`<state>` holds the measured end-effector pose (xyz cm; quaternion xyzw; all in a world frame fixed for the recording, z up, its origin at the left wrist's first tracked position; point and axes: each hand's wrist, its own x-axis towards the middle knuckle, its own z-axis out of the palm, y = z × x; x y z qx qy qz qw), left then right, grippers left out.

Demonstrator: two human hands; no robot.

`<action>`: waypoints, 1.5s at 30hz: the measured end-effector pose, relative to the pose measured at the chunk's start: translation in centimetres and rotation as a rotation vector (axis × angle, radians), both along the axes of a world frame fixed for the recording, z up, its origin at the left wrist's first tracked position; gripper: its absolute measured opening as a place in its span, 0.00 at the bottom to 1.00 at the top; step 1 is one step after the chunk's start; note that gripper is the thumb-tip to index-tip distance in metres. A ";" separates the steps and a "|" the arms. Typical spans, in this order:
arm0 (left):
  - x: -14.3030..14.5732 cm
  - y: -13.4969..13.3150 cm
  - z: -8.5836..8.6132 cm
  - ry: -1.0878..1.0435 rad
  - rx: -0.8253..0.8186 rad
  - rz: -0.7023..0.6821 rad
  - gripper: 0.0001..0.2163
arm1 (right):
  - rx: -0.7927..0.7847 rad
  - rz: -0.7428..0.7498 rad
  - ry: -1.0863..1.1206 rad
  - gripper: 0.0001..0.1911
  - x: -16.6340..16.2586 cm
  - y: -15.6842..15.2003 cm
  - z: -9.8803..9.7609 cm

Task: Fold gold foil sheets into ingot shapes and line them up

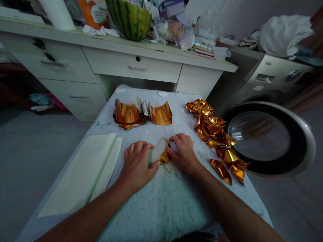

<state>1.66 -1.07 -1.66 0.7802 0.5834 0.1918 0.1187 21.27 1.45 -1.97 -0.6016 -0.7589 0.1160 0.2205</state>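
L hand (137,164) and R hand (184,153) both on a part-folded gold foil paper (158,151) at approx. the middle of the cloth-covered counter (156,208); pale backing faces up, gold shows at its lower R. L fingers part-curled, thumb & index a bit apart w/ the paper's L end held btwn; R fingers bent, thumb & index close together on its R edge, exact pinch partly hidden. Beyond the hands, 2 stacks of curved gold foil sheets stand side by side: L stack (128,114), R stack (160,114). To the R, a trail of folded gold foil pieces (213,125) along the counter's edge; to the L, pale paper sheets (80,171), folded lengthwise. Containers: on the rear counter (141,48), an orange pouch (94,13), contents hidden, next to a watermelon (131,22); then a clear plastic bag (186,38) w/ a roundish pinkish-orange item by it, can't tell if inside. Top L drawer (58,57) closed, keys (39,43) at its lock. Washing machine (275,74) at far R, round door (259,134) swung open, drum contents n/v; white bag (285,35) on top, contents hidden too.
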 end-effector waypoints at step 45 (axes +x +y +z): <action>-1.0 1.0 0.9 -0.911 -0.034 0.073 0.06 | -0.630 0.212 1.196 0.19 0.5 -0.7 1.9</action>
